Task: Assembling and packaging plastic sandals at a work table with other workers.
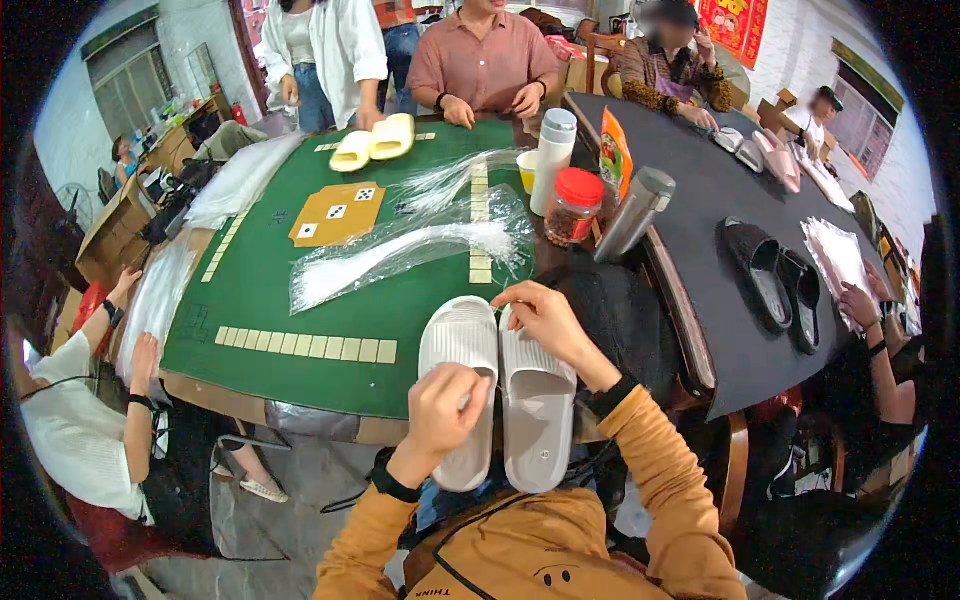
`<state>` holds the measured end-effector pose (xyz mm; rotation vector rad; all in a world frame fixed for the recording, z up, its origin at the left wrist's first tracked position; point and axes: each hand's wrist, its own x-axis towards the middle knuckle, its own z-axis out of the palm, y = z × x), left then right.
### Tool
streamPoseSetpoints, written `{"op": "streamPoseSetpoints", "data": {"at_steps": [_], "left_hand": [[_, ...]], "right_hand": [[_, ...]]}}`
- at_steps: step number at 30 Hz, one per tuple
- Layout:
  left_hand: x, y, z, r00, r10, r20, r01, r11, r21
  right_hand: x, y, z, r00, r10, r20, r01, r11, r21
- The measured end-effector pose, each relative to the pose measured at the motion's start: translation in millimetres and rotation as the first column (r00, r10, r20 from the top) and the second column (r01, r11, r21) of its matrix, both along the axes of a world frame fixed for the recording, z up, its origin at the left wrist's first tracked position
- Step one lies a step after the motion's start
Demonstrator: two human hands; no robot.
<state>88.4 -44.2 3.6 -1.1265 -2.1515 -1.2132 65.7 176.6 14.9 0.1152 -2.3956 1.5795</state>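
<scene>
Near me, the broad green surface (260, 300) is spreading under the work, and the black surface (690, 190) is running along its right side. On the far wall a red poster (735, 28) is showing gold figures and lettering. The person's orange top (520, 540) is carrying short printed lettering and a simple face design, seen upside down from here. A clear plastic bag (410, 250) of fine white strands is lying across the middle of the green surface. The pale slippers (540, 410) are sitting side by side over its near edge, toes pointing away from the person. The left hand (447, 415) is hovering or resting over the left slipper, fingers curled narrow; I can't tell whether it is gripping anything. The right hand (545, 318) is bending over the toe of the right slipper, thumb and forefinger nearly meeting between the two toes; anything pinched there is too small to make out. A brown card (325, 226) is displaying dice faces, an orange packet (615, 150) is bearing print, and a tiny size mark (545, 455) is showing on the right slipper's heel.
</scene>
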Motion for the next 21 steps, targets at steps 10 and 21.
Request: {"op": "streamPoseSetpoints", "data": {"at_steps": [10,21], "left_hand": [[-79.0,30.3,6.7,0.932,-0.11,0.345,0.142,0.987,-0.07],[-84.8,45.8,-2.2,0.834,-0.21,0.51,0.242,0.97,0.004]], "right_hand": [[9.8,-15.4,-20.5,0.986,0.038,-0.165,-0.037,0.999,0.006],[11.2,-9.6,-24.7,0.991,-0.033,-0.126,0.036,0.999,0.026]]}}
